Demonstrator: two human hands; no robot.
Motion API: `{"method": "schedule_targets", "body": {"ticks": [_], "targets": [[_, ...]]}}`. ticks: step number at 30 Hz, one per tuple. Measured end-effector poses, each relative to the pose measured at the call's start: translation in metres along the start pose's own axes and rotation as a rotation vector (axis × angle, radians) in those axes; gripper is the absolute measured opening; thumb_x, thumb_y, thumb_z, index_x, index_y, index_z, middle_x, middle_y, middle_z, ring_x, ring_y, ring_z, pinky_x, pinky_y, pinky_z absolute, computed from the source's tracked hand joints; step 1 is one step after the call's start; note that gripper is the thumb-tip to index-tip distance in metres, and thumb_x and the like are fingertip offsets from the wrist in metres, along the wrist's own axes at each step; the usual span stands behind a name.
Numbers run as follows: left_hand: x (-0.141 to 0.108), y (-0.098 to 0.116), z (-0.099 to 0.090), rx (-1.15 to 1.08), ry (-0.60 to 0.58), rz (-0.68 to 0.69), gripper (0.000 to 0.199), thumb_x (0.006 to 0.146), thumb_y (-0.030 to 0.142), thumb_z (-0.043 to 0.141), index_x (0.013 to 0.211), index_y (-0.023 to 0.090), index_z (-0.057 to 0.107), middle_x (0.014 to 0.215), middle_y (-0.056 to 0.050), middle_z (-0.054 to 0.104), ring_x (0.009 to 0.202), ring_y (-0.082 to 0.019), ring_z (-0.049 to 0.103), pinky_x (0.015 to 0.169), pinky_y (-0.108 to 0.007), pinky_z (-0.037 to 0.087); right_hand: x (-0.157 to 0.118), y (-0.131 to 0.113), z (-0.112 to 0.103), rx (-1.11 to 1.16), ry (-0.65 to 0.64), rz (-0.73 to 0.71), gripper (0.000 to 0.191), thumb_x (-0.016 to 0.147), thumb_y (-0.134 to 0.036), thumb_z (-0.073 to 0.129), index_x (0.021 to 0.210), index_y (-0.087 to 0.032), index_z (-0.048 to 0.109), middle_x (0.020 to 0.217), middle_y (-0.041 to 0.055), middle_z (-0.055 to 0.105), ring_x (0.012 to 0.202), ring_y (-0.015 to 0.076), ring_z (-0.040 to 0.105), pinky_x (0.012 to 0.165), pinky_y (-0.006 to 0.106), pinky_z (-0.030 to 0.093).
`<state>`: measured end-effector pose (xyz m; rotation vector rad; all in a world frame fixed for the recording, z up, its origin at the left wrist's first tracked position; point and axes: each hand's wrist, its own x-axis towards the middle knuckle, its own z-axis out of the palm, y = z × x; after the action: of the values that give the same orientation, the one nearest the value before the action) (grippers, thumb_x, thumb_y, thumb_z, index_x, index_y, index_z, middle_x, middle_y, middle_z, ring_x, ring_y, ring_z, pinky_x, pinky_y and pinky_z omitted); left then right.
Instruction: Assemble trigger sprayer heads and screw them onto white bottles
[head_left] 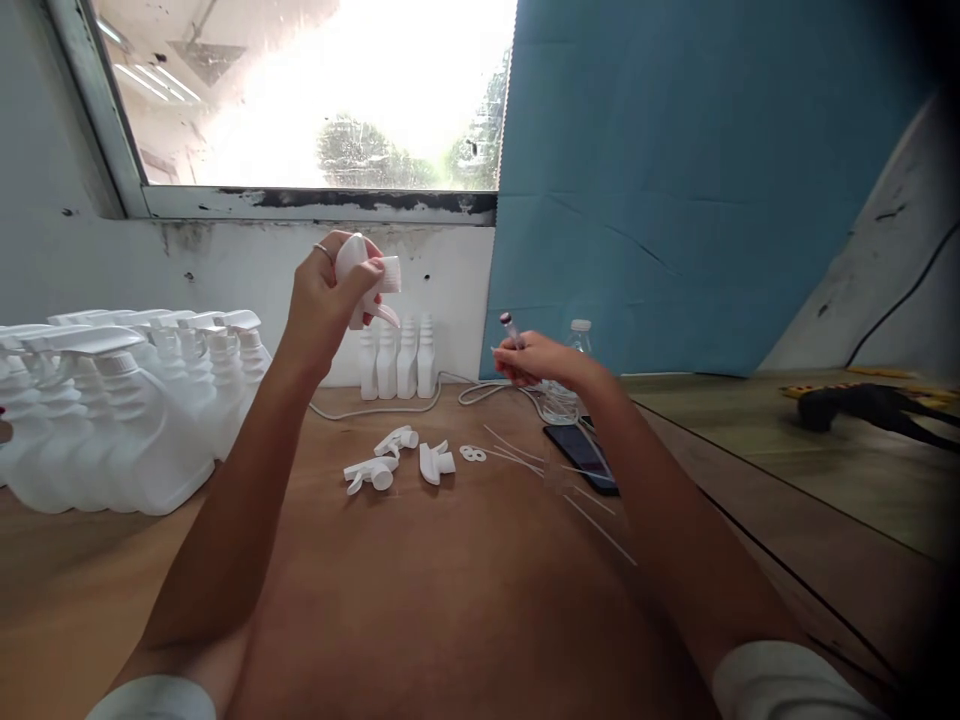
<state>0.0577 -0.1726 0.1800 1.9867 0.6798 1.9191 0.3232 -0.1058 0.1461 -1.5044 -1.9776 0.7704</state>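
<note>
My left hand [322, 290] is raised, its fingers wrapped round a white trigger spray head [351, 262] whose ribbed collar points right. My right hand [536, 358] is closed round a short slim tube with a dark end [509, 322]; its exact kind I cannot make out. On the table between my arms lie three more trigger spray heads, one of them [436, 462] nearest the right. Beside it is a little group of white ring washers [472, 454]. Several thin dip tubes [600, 530] lie loosely under and near my right forearm.
White spray bottles [142, 430] crowd the left side. Several small white bottles [406, 360] line the wall below the window. A clear plastic bottle [559, 402], a dark phone [576, 452] and a white cable [382, 413] lie beyond my right arm. A black-and-yellow tool [847, 405] lies far right.
</note>
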Motion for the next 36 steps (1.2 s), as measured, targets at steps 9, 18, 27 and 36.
{"method": "schedule_targets", "body": {"ticks": [9, 18, 27, 36], "targets": [[0.005, -0.009, -0.021, 0.141, -0.012, 0.012, 0.04, 0.087, 0.061, 0.054, 0.081, 0.022, 0.048, 0.059, 0.002, 0.052, 0.056, -0.011, 0.055, 0.046, -0.026, 0.036, 0.032, 0.058, 0.029, -0.08, -0.223, 0.333, 0.024, 0.08, -0.032, 0.071, 0.071, -0.013, 0.058, 0.069, 0.0107, 0.066, 0.062, 0.0188, 0.064, 0.052, 0.026, 0.049], [0.005, -0.026, 0.001, -0.151, -0.061, -0.302, 0.039, 0.078, 0.056, 0.06, 0.069, 0.021, 0.045, 0.052, 0.003, 0.045, 0.037, -0.009, 0.043, 0.034, -0.024, 0.028, 0.005, -0.001, 0.005, 0.141, 0.294, -0.155, 0.048, 0.094, -0.066, 0.03, 0.089, -0.02, 0.044, 0.061, -0.0021, 0.042, 0.053, 0.0124, 0.047, 0.05, 0.025, 0.041], [-0.007, -0.056, 0.034, -0.326, -0.198, -0.579, 0.036, 0.077, 0.046, 0.061, 0.06, 0.017, 0.046, 0.045, 0.003, 0.04, 0.035, -0.006, 0.035, 0.032, -0.019, 0.021, -0.064, -0.06, 0.031, 0.388, 0.25, -0.695, 0.049, 0.074, -0.056, 0.074, 0.056, -0.018, 0.049, 0.046, -0.0062, 0.036, 0.037, 0.0058, 0.038, 0.039, 0.024, 0.028], [-0.01, -0.043, 0.036, -0.162, -0.1, -0.538, 0.034, 0.077, 0.045, 0.06, 0.062, 0.017, 0.049, 0.045, 0.002, 0.045, 0.034, -0.007, 0.037, 0.034, -0.02, 0.025, -0.063, -0.06, 0.039, 0.298, 0.199, -0.826, 0.029, 0.089, -0.042, 0.06, 0.083, -0.017, 0.073, 0.072, 0.0042, 0.067, 0.065, 0.0129, 0.059, 0.057, 0.027, 0.044]]}}
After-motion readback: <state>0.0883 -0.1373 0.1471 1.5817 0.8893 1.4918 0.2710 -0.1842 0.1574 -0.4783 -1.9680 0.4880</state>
